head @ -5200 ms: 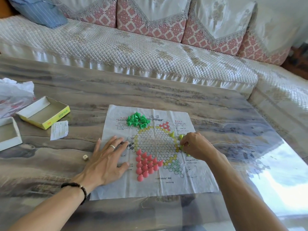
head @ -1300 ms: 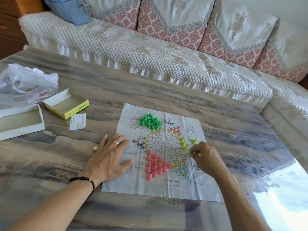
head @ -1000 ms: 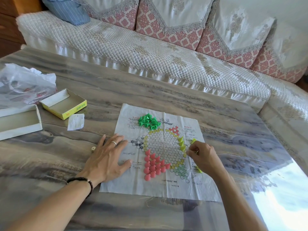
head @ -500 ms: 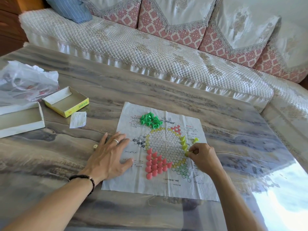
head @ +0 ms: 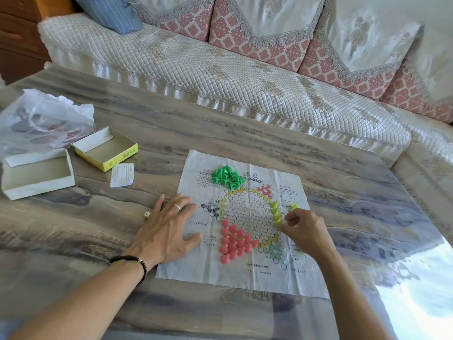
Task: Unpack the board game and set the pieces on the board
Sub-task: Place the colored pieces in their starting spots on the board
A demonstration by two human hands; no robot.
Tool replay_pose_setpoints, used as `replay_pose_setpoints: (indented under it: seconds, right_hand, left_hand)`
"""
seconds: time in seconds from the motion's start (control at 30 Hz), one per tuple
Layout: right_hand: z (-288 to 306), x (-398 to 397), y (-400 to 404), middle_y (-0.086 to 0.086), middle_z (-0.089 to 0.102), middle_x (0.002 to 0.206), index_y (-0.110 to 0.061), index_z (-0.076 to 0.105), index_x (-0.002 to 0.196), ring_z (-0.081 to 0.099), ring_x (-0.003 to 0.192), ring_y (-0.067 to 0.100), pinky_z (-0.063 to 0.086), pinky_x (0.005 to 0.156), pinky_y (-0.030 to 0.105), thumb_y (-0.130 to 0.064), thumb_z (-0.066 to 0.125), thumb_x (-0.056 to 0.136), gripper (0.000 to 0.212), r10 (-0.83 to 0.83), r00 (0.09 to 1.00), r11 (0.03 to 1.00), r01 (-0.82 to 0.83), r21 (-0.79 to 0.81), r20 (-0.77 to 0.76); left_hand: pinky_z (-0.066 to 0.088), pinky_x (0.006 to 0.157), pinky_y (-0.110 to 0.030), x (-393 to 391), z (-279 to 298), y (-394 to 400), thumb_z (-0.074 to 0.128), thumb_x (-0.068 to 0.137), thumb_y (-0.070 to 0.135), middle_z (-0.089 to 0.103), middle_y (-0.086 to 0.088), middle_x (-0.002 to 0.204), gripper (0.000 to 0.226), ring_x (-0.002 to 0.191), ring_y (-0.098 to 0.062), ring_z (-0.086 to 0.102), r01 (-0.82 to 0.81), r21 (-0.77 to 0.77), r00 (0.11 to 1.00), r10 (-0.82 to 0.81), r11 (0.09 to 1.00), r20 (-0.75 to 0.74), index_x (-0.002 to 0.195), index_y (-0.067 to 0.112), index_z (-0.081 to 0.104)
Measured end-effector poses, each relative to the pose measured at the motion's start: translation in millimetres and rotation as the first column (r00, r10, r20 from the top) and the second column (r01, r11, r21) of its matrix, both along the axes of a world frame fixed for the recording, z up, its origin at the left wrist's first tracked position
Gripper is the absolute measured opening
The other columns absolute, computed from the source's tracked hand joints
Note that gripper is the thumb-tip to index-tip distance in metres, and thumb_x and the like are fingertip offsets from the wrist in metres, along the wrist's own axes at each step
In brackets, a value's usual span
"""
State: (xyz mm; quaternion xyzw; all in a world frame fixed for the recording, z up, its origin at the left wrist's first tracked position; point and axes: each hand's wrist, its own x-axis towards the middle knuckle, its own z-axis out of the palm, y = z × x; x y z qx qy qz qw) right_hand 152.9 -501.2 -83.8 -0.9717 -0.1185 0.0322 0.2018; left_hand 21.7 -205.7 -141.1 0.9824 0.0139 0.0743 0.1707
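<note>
A paper game board (head: 242,276) lies flat on the table. My left hand (head: 166,229) rests flat on its left edge, fingers spread. My right hand (head: 304,231) pinches a yellow-green cone piece (head: 278,225) at the right rim of the printed hexagon grid. Three more yellow-green pieces (head: 275,207) stand in a row just above it, and one (head: 293,206) lies beyond my fingers. Several pink pieces (head: 234,241) stand at the board's lower left. A heap of green pieces (head: 226,177) sits at the top.
Two open box halves, a white one (head: 36,175) and a yellow one (head: 107,148), stand at the left beside a plastic bag (head: 44,119). A paper slip (head: 122,174) and a small die (head: 147,215) lie near my left hand. A sofa (head: 220,69) runs behind the table.
My right hand has set more yellow-green pieces in a row along the grid's right rim and now holds another at the row's lower end. My left hand has stayed flat on the board.
</note>
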Motion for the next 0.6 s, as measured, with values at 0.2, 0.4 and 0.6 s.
replay_pose_setpoints:
  seconds: [0.2,0.4,0.6]
  right_hand:
    - [16.7,-4.2,-30.2,-0.006,0.070,0.077,-0.021,0.071,0.077,0.065,0.075,0.015,0.055,0.071,0.035,-0.014,0.062,0.081,0.013,-0.047,0.997,0.997,0.050,-0.058,0.058]
    - [12.3,-19.6,-35.5,-0.007,0.067,0.074,-0.020,0.072,0.081,0.063,0.071,0.011,0.055,0.069,0.031,-0.014,0.067,0.077,0.008,0.023,0.998,0.985,-0.031,-0.171,-0.050]
    - [4.3,-22.6,-29.7,-0.014,0.054,0.066,-0.028,0.060,0.065,0.054,0.064,0.011,0.035,0.052,0.013,-0.005,0.057,0.082,0.028,0.062,0.997,0.981,-0.068,-0.181,-0.036]
  left_hand:
    - [0.004,0.120,-0.044,0.2,-0.6,0.0,0.032,0.077,0.068,0.030,0.000,0.154,0.083,0.145,-0.014,0.016,0.002,-0.009,1.000,-0.002,1.000,0.004,0.144,0.019,0.038]
    - [0.005,0.120,-0.045,0.2,-1.9,0.5,0.033,0.077,0.067,0.031,0.001,0.153,0.083,0.145,-0.013,0.016,0.005,-0.005,1.000,-0.005,1.000,0.003,0.145,0.018,0.037]
    - [0.005,0.119,-0.045,0.0,-1.0,0.6,0.033,0.076,0.067,0.032,0.000,0.153,0.083,0.145,-0.014,0.017,0.009,-0.018,1.000,-0.009,1.000,0.009,0.143,0.018,0.038]
